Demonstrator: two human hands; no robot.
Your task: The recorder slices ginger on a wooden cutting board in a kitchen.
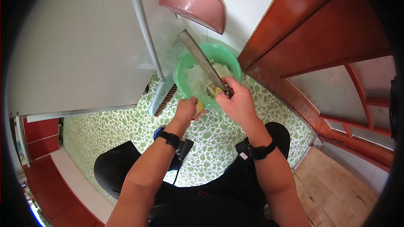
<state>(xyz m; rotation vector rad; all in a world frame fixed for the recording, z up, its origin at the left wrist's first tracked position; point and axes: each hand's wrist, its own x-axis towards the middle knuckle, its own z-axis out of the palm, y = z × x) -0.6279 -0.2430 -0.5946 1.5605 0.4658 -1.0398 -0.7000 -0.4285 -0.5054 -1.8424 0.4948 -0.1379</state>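
Note:
My right hand (238, 101) is closed round the dark handle of a kitchen knife (202, 59). The long grey blade points up and to the left over a green bin (179, 77). A small yellow-green scrap (217, 91) shows by the fingers at the base of the blade. In my left hand (187, 111), just outside the bin's near rim, is a pale yellow, peeled-looking piece of food (199, 108); its exact kind is not clear. Inside the bin, a whitish plastic liner (195, 79) surrounds some scraps that are hard to make out.
A broom (162, 94) leans beside the bin, against a large pale grey panel (84, 46). On the white tiled wall hangs a pink dustpan (195, 2). A reddish-brown wooden door (311, 25) stands at the right. Green pebble-patterned flooring (206, 143) lies below my hands.

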